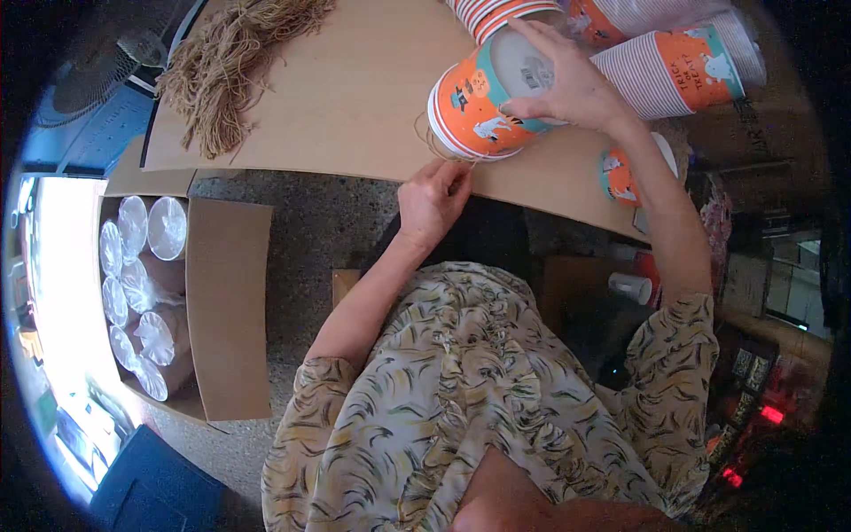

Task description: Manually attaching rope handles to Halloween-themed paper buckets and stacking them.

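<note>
An orange and teal paper bucket (474, 106) with white ghost pictures lies tilted over the table's near edge, its pale base up and its white rim toward me. My right hand (576, 84) grips it by the base, thumb on one side and fingers on the other. By the rim, my left hand (430, 202) is closed in a pinch on a thin brown string (424, 133), which loops loosely beside the bucket. The exact hold at the fingertips is partly hidden.
A bundle of tan strings (230, 71) lies on the cardboard-topped table (355, 97). Stacked paper buckets (669, 75) fill the far right, with a single bucket (618, 177) by the right edge. An open carton (229, 310) of plastic-wrapped cup stacks (158, 337) stands at left.
</note>
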